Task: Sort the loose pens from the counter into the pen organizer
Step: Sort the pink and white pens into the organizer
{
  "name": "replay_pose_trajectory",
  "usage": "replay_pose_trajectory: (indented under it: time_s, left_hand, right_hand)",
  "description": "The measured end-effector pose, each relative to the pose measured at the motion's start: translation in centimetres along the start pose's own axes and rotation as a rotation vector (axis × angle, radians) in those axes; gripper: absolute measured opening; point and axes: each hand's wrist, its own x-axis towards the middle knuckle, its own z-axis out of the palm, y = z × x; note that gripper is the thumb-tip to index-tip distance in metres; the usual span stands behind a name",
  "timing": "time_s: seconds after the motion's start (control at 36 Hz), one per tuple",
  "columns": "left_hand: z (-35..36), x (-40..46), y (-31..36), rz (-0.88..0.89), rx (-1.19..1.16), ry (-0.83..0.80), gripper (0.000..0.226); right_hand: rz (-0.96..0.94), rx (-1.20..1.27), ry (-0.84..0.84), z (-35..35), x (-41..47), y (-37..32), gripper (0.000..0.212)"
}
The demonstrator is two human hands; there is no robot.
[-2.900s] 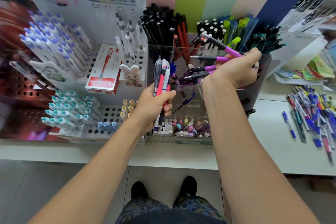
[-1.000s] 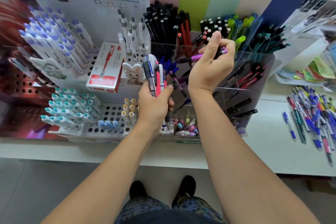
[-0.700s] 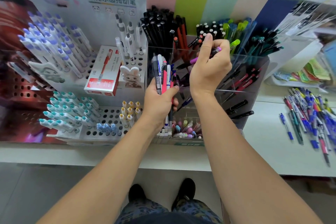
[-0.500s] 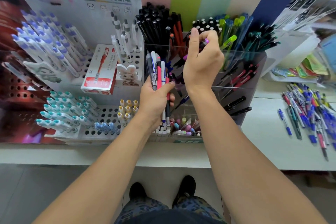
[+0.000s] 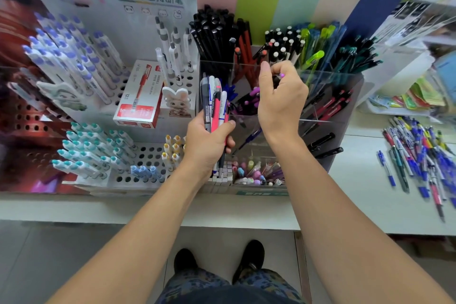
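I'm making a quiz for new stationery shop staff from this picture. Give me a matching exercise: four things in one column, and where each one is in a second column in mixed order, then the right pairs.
Things:
1. bundle of mixed pens
2. purple-tipped pen
3. loose pens
4. red pen box

Places:
A. scattered on the white counter, far right
B. pinched in the right hand over the clear organizer
C. leaning on the white peg display, left of the organizer
D. gripped upright in the left hand

Pairs: 1-D, 2-B, 3-A, 4-C
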Motion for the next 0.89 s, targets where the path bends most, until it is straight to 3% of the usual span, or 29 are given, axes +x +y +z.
replay_pose_trajectory:
  time_s: [0.11, 0.25, 0.33, 0.47, 0.53, 0.64, 0.72, 0.81, 0.89]
  left_hand:
    - [-0.1, 0.1, 0.3, 0.006, 0.02, -0.026, 0.017]
    - [0.2, 0.3, 0.9, -0.047, -0.022, -0.05, 0.017]
    - [0.4, 0.3, 0.8, -0.053, -0.015, -0.048, 0.017]
    - [0.5, -0.3, 0.4, -0.043, -0.037, -0.025, 0.017]
    - [0.2, -0.4, 0.2, -0.04, -0.042, -0.02, 0.016]
    - [-0.9, -0.1, 0.2, -0.042, -0.016, -0.038, 0.016]
    - [-1.5, 0.3, 0.4, -0.042, -0.024, -0.025, 0.015]
    - [-1.4, 0.3, 0.4, -0.034, -0.026, -0.016, 0.016]
    - [-0.9, 0.0, 0.3, -0.007, -0.035, 0.011, 0.016]
  right_hand:
    - [-0.046, -0.005, -0.038, -0.3, 0.1, -0.1, 0.034]
    - [-0.115, -0.124, -0.284, -0.1, 0.8, -0.6, 0.024]
    - [-0.134, -0.108, -0.335, -0.2, 1.0, -0.6, 0.021]
    - [-0.194, -0.148, -0.354, -0.7, 0.1, 0.5, 0.032]
    - [-0.177, -0.173, -0.471, -1.2, -0.4, 0.7, 0.033]
    - [-0.203, -0.317, -0.709, -2.5, -0.1, 0.6, 0.054]
    - [-0.23, -0.266, -0.674, -3.3, 0.2, 0.4, 0.061]
    - [-0.287, -0.261, -0.505, -3.9, 0.6, 0.4, 0.043]
    - [-0.341, -0.26, -0.488, -3.9, 0.4, 0.1, 0.03]
